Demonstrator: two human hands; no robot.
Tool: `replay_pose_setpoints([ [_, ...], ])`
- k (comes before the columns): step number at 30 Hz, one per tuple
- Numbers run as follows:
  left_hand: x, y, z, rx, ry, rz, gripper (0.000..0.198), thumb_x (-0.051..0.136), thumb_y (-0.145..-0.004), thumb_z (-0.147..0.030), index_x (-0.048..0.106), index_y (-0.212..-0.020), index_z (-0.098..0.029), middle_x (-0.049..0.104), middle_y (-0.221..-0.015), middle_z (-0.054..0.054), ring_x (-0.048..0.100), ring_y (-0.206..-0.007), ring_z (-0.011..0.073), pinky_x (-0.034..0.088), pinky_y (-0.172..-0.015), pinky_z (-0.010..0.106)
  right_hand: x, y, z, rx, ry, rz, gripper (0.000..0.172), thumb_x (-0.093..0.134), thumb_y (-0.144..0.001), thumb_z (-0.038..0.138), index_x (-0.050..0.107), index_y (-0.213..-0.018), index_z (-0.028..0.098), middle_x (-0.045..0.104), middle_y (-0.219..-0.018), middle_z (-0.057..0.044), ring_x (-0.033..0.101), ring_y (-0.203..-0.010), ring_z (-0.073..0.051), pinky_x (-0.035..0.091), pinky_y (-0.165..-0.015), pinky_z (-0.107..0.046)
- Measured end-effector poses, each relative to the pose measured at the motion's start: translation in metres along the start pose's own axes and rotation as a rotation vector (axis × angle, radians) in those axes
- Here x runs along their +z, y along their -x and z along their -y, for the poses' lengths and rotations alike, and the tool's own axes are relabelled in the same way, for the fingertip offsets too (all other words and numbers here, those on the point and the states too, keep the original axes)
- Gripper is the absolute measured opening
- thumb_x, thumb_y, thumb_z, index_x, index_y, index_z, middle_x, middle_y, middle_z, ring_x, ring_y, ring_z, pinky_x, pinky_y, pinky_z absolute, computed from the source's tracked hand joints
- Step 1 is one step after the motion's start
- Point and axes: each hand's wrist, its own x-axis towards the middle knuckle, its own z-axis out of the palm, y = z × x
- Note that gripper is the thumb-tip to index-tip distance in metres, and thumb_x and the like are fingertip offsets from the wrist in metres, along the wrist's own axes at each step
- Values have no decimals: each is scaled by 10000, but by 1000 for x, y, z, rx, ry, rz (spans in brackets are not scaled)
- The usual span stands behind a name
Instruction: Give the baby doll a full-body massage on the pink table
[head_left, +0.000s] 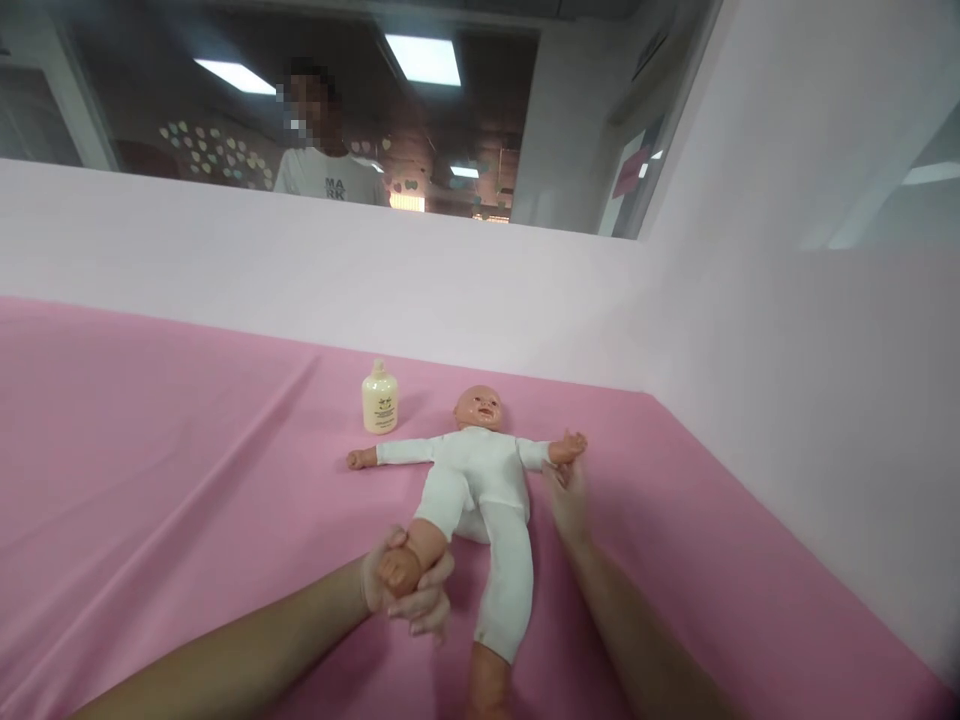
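Note:
A baby doll (480,480) in a white bodysuit lies on its back on the pink sheet (165,470), arms spread, head toward the far wall. My left hand (411,590) is closed around the doll's bare foot, lifting that leg slightly. My right hand (568,495) reaches up beside the doll's outstretched hand, its fingers touching or nearly touching it; the fingers look loosely extended. The doll's other leg points toward me and runs off the bottom edge.
A small cream lotion bottle (380,398) stands upright just beyond the doll's arm. Pale pink walls (787,380) close the back and right side. Behind the back partition a person in a white T-shirt (330,180) stands watching.

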Motion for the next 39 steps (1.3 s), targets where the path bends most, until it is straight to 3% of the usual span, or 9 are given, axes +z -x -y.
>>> replay_pose_setpoints([
  [1, 5, 0, -6, -5, 67, 8, 634, 522, -618, -891, 461, -575, -261, 348, -308, -16, 461, -435, 205, 505, -679, 415, 2, 3, 1, -28, 51, 51, 753, 717, -830, 445, 492, -1507, 203, 558, -1523, -156, 637, -1296, -292, 557, -1077, -437],
  [3, 15, -2, -17, 25, 156, -159, 530, 563, -732, -765, 505, -663, -242, 319, -349, -42, 433, -497, 183, 486, -727, 369, 4, 10, 2, -112, 192, 156, 581, 688, -864, 423, 596, -1393, 200, 676, -1360, -142, 696, -1163, -290, 574, -1036, -478],
  [6, 24, -6, -26, 36, 205, -296, 465, 632, -771, -660, 559, -739, -202, 308, -402, -64, 419, -549, 164, 460, -750, 331, 5, 18, 4, -329, 425, 305, 374, 659, -898, 350, 686, -1255, 245, 730, -1241, -92, 680, -1161, -286, 539, -1075, -509],
  [11, 26, -11, -22, -6, 177, -320, 482, 622, -825, -653, 593, -784, -174, 370, -441, -57, 485, -589, 178, 432, -770, 328, 7, 21, 7, -493, 568, 412, 371, 591, -920, 240, 685, -1277, 278, 722, -1268, -77, 658, -1190, -271, 525, -1090, -483],
  [17, 22, -1, -18, -124, 58, -55, 527, 641, -783, -691, 612, -875, -173, 587, -552, 5, 566, -612, 217, 449, -742, 368, 3, 19, 3, -239, 406, 313, 409, 664, -906, 352, 669, -1303, 254, 699, -1318, -80, 647, -1233, -271, 502, -1130, -486],
  [25, 16, 9, -28, -463, -257, 334, 545, 916, -612, -464, 716, -1031, -179, 737, -908, 63, 706, -837, 271, 565, -768, 382, -2, -1, 1, 79, -14, 19, 918, 723, -819, 476, 326, -1616, 252, 406, -1652, -112, 567, -1387, -282, 563, -1070, -418],
  [28, 18, 8, -32, -495, -300, 350, 523, 930, -604, -404, 729, -1040, -199, 734, -903, 42, 713, -833, 256, 581, -775, 363, -7, -3, -5, 202, -74, -70, 912, 685, -851, 439, 240, -1640, 331, 328, -1696, -78, 536, -1425, -265, 563, -1075, -459],
  [33, 27, 6, -36, -511, -342, 312, 521, 945, -584, -367, 737, -1035, -210, 726, -909, 34, 699, -816, 240, 585, -754, 352, -17, -8, -18, 449, -158, -146, 835, 624, -901, 355, 222, -1633, 349, 500, -1586, -85, 646, -1304, -222, 542, -1102, -442],
  [39, 25, 6, -34, -517, -321, 337, 514, 931, -578, -463, 729, -974, -205, 717, -867, 46, 695, -764, 257, 566, -699, 388, -18, -8, -22, 319, -84, -102, 845, 632, -903, 409, 216, -1634, 328, 463, -1607, -110, 629, -1319, -253, 565, -1062, -489],
])
